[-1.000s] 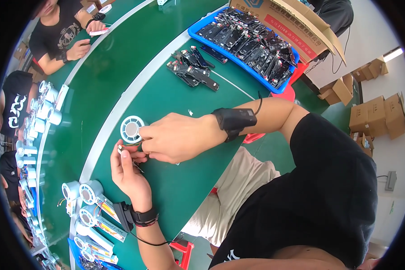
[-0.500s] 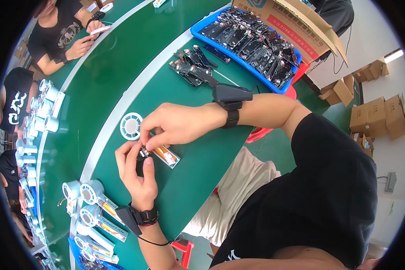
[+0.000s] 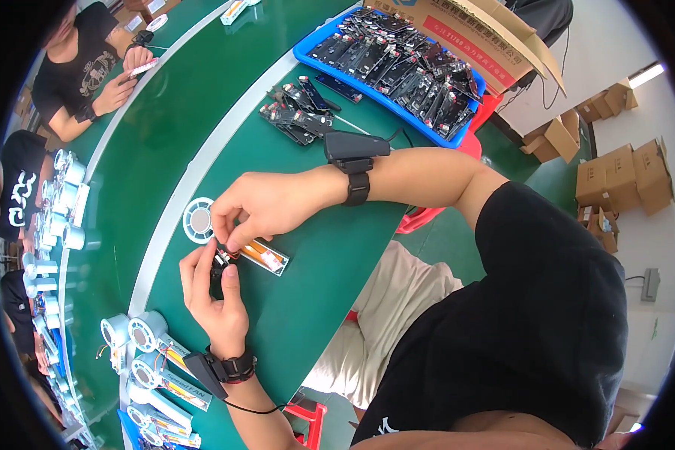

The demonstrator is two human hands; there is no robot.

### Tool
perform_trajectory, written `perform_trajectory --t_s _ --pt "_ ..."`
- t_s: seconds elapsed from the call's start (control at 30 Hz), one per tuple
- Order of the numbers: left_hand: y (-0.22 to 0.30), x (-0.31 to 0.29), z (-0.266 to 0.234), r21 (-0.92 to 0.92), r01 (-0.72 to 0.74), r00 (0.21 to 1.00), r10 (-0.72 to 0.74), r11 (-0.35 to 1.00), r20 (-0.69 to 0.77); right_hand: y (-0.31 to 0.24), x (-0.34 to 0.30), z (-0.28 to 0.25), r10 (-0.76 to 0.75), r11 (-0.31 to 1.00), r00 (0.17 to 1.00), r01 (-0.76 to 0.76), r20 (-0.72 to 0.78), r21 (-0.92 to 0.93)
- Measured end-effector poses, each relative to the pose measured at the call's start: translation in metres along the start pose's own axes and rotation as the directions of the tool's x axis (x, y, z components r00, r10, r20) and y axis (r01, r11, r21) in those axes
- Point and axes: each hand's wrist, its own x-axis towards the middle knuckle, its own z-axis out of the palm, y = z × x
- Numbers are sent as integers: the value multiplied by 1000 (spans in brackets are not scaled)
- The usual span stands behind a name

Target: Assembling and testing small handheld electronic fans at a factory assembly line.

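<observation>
A lone view comes from the wearer's head, through the left of two side-by-side fisheye cameras. It faces down onto the left hand [image 3: 217, 313] and right hand [image 3: 271, 206] above the tabletop [image 3: 296, 315], near enough to tell their fingers apart. Both sit left of the picture's middle, with the wearer's dark shirt [image 3: 495, 330] right of and below them. The wide lens reaches a seated person [image 3: 90, 71] beyond the hands, up and left, and cardboard boxes [image 3: 607, 180] far to their right, inside a dark rounded rim.
</observation>
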Motion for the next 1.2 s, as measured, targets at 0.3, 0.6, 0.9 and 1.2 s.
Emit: perform_trajectory --t_s 0.3,0.6,0.9,1.2 --pt "4 1 0 -9 28 998 -28 1000 62 11 3 1 -61 998 998 60 17 35" --pt "12 5 2 185 -83 995 72 979 66 1 -2 1 -119 990 993 118 -5 -74" --pt "24 5 3 470 -196 980 185 861 70 -16 -8 7 -35 987 998 26 -52 -158" --pt "27 1 7 581 -216 973 220 785 65 -10 -9 7 -78 995 993 72 -86 -74"
